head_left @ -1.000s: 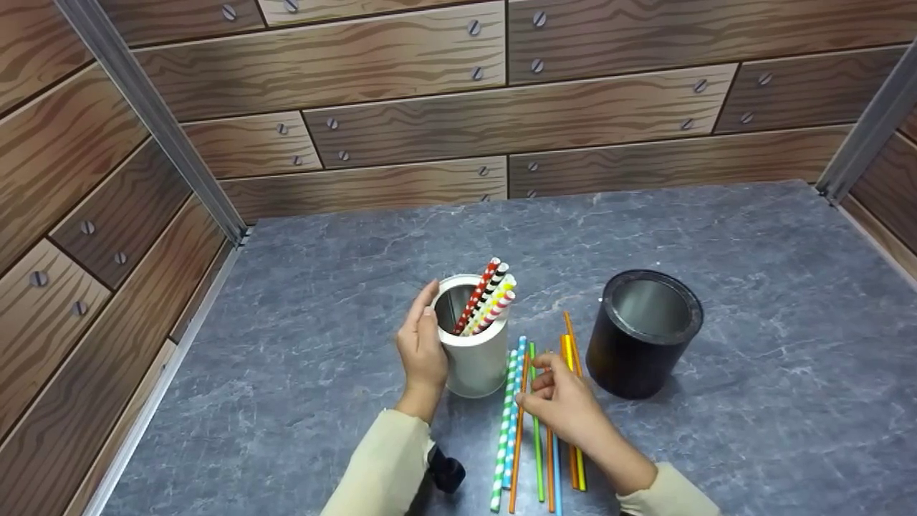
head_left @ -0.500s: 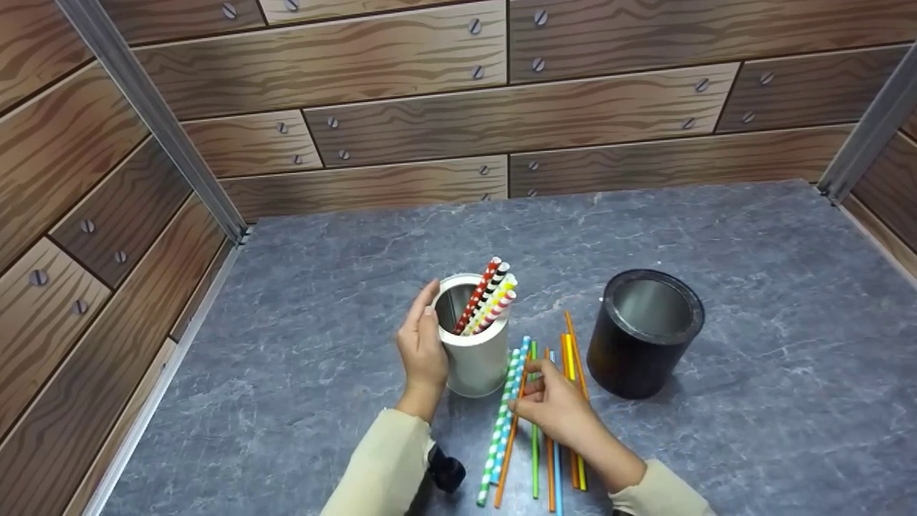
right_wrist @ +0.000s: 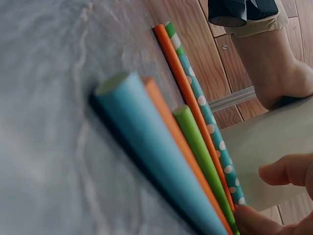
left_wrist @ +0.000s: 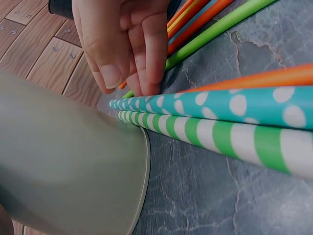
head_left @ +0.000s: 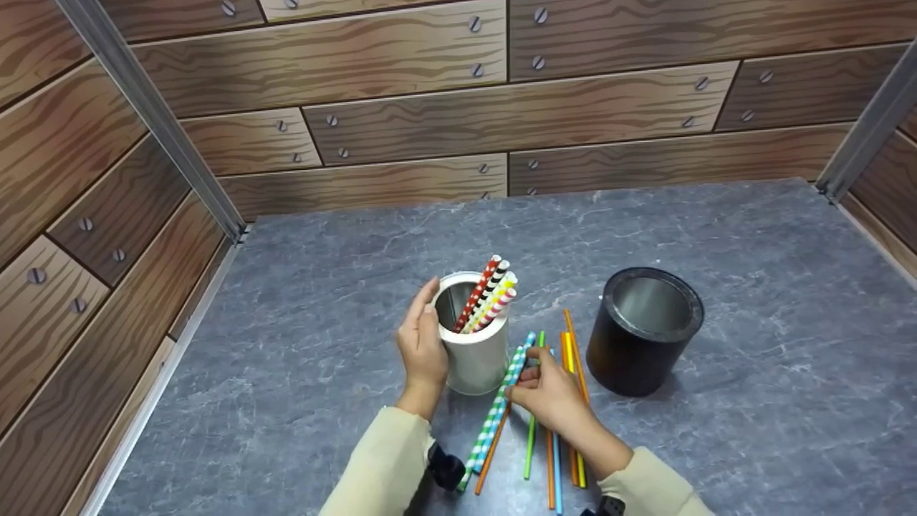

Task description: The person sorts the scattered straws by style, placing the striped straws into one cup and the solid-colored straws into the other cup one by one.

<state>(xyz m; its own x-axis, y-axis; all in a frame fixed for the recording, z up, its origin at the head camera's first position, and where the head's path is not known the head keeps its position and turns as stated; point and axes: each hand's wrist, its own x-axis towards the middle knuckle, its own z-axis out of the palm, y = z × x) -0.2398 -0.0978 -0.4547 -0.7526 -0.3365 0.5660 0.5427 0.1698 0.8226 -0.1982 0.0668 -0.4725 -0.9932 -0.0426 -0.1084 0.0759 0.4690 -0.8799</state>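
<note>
My left hand (head_left: pixel 423 351) grips the side of a white cylindrical can (head_left: pixel 476 365), its index finger up at the rim. Several patterned paper straws (head_left: pixel 487 301) lean inside the can. To the can's right, my right hand (head_left: pixel 555 398) hangs low over loose straws, thumb and fingers apart. Its fingertips touch a blue polka-dot straw (left_wrist: pixel 237 105), which lies along a green-striped straw (left_wrist: pixel 222 139) beside the can's base. Slanting under that hand are an orange straw (head_left: pixel 492 451) and a plain green straw (head_left: pixel 530 451).
A black can (head_left: pixel 630 365) stands upright to the right. Between it and my right hand lie thin orange, yellow and blue straws, among them a yellow straw (head_left: pixel 581 469). Wood-patterned panels (head_left: pixel 401 122) wall the grey marbled table (head_left: pixel 344 272).
My right hand has moved slightly left. The green-striped, blue polka-dot and nearby orange straws have swung, their near ends going left. The plain green straw has tilted too. My left hand stays put.
</note>
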